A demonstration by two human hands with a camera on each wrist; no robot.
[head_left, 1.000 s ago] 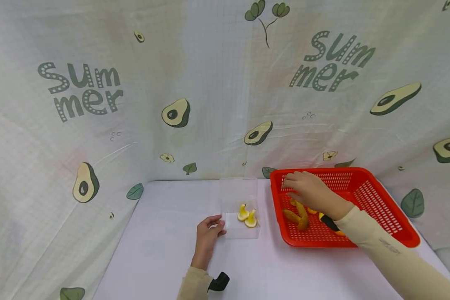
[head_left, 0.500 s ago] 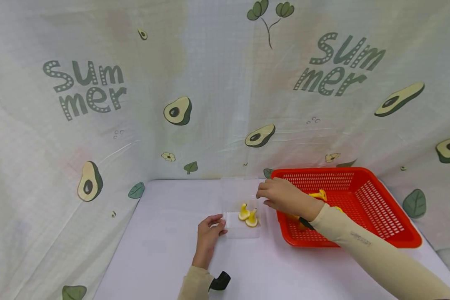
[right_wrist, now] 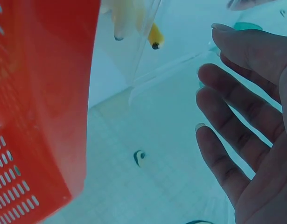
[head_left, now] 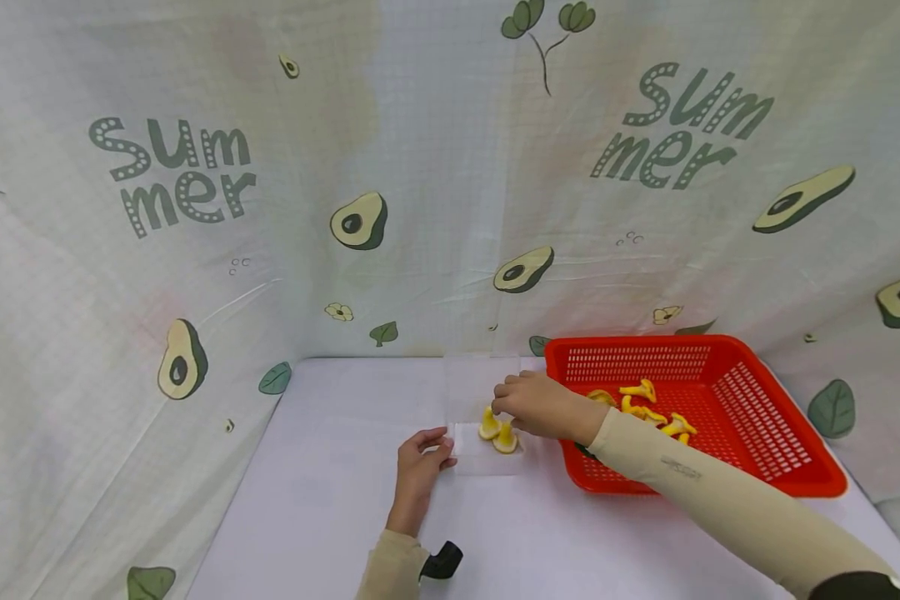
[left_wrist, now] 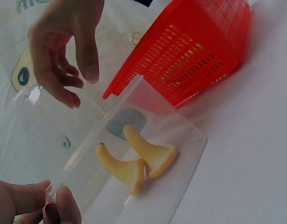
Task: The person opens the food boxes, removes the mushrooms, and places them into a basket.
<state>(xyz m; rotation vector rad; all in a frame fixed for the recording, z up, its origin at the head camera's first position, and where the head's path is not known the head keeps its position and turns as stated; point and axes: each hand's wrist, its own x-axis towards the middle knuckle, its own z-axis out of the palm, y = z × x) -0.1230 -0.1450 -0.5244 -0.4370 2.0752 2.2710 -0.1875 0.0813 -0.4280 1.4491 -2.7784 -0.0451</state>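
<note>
My left hand [head_left: 416, 479] pinches the left edge of a clear plastic box [head_left: 487, 462], its lid raised at the back. Thumb and fingertips meet on the box wall in the left wrist view. Inside lie two yellow, trumpet-shaped mushrooms, one [left_wrist: 152, 151] beside the other [left_wrist: 120, 168], stems toward the back. Above the box's right side hovers my right hand [head_left: 543, 407], fingers loosely bent. The right wrist view shows nothing between these fingers [right_wrist: 241, 102], and they stand apart from the box.
To the right of the box stands a red perforated basket [head_left: 765, 417]. Several yellow mushrooms [head_left: 641, 390] lie in it; the right forearm covers part of the basket. A printed cloth [head_left: 420, 167] hangs behind the white table [head_left: 322, 467].
From over the basket, my right hand has moved left to above the clear box, bringing more yellow mushrooms in the basket into sight. My left hand keeps its hold on the box.
</note>
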